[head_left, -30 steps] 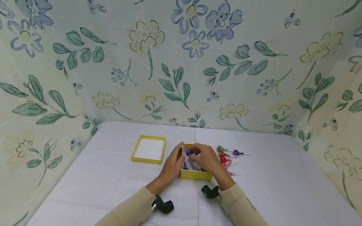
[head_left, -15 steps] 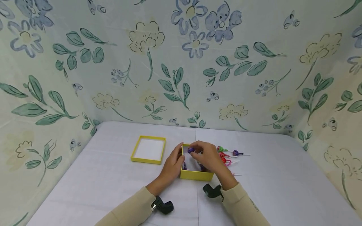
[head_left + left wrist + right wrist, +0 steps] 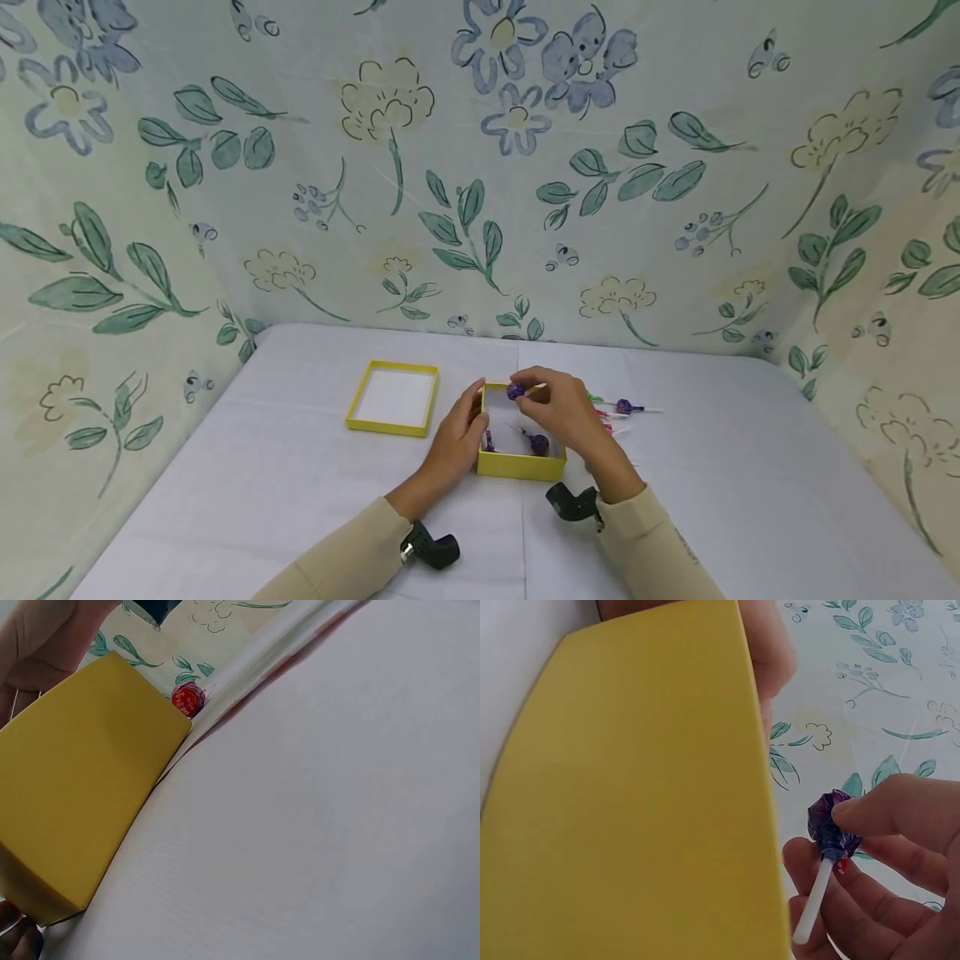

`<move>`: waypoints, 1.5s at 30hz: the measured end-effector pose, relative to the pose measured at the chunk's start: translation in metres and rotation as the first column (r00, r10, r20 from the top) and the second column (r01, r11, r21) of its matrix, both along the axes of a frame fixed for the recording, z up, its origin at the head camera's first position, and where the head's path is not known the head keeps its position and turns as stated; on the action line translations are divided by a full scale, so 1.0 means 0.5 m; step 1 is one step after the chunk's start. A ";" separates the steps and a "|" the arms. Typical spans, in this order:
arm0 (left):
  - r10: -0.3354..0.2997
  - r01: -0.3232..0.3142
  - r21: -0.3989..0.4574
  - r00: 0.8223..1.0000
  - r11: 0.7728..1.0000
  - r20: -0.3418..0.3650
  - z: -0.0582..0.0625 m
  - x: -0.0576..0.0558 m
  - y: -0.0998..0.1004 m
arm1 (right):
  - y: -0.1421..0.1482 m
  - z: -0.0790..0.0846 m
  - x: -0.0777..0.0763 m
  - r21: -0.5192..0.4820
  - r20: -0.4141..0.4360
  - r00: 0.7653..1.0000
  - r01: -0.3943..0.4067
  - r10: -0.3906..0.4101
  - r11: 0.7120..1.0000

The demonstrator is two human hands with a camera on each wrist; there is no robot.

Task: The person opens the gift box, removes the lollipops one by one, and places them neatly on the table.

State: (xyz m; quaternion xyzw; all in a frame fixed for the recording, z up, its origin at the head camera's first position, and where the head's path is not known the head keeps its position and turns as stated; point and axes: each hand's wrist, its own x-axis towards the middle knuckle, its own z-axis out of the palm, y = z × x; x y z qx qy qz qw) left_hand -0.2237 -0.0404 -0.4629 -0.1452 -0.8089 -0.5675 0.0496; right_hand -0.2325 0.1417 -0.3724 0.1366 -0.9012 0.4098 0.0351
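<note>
Pinching a purple lollipop [image 3: 516, 390] by its round top, with thumb and fingertips of the right hand [image 3: 558, 408] close together and the other fingers bent. Up above the far rim of the yellow box [image 3: 520, 467], with the white stick [image 3: 814, 900] poking out in front of the bent fingers. Best to squeeze just a little, so as not to tear the shiny wrapper, and to steer the stick past the rim without a bump. Down in the box, see another purple lollipop [image 3: 539, 444] near the right corner of the near side, and a bit of purple wrapper [image 3: 490, 442] near the left corner; best not to knock them. At the box's left wall, see the left hand [image 3: 452, 435], partly bent and with hold of that side; good for stopping slides, if gentle enough not to squash the wall. To the right, on the white cloth [image 3: 712, 500], see a dark purple lollipop [image 3: 624, 407] and a red lollipop [image 3: 187, 699]. Well over to the left, find the lid [image 3: 393, 397], lying flat with its white inside up.
</note>
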 end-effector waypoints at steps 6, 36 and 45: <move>-0.005 0.004 -0.007 1.000 1.000 -0.005 -0.001 0.000 0.001 | 0.013 0.008 0.003 0.010 -0.019 1.000 -0.008 0.009 1.000; -0.011 0.012 0.029 1.000 1.000 -0.018 0.007 0.007 0.007 | 0.071 0.028 -0.001 -0.081 0.036 0.999 -0.027 0.030 0.996; 0.009 -0.009 0.011 1.000 1.000 -0.016 0.005 0.005 0.005 | 0.094 0.038 -0.006 -0.075 0.011 0.998 -0.065 0.066 0.995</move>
